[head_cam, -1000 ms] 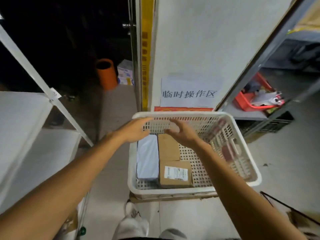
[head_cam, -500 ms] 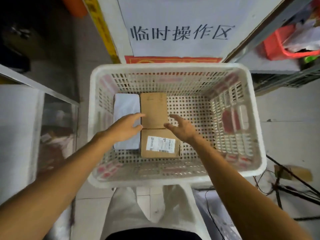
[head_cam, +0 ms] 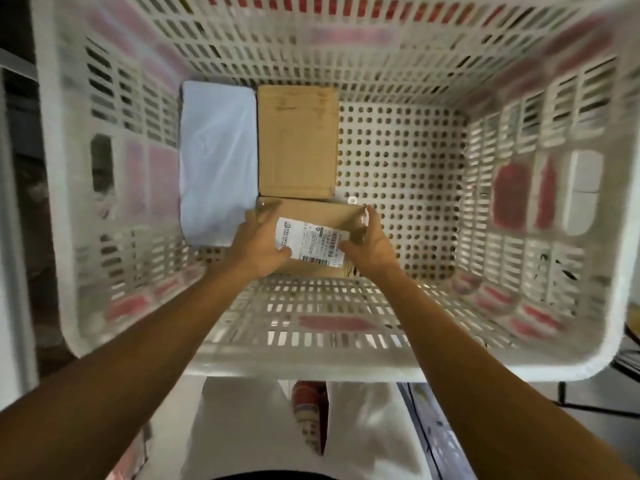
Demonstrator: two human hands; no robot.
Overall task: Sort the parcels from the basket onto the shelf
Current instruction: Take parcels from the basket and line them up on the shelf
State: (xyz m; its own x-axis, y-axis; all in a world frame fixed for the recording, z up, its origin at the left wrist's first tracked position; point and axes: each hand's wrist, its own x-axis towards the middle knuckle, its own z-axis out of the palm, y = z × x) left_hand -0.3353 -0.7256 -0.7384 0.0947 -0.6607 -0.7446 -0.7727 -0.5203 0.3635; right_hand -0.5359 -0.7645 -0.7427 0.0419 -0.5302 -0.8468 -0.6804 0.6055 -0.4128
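A white perforated plastic basket fills the view from above. On its floor lie a white plastic-wrapped parcel, a plain brown cardboard box and, nearest me, a brown cardboard box with a white shipping label. My left hand grips the labelled box at its left end, thumb on the label. My right hand grips its right end, fingers curled over the far corner. The box's near edge is hidden behind the basket wall and my hands.
The right half of the basket floor is bare. A grey shelf frame stands at the far left. Black cables and a stand lie on the floor at the lower right. My legs show below the basket.
I have leaned in close over the basket. Both hands dropped from above the parcels onto the labelled box and now grip its two ends.
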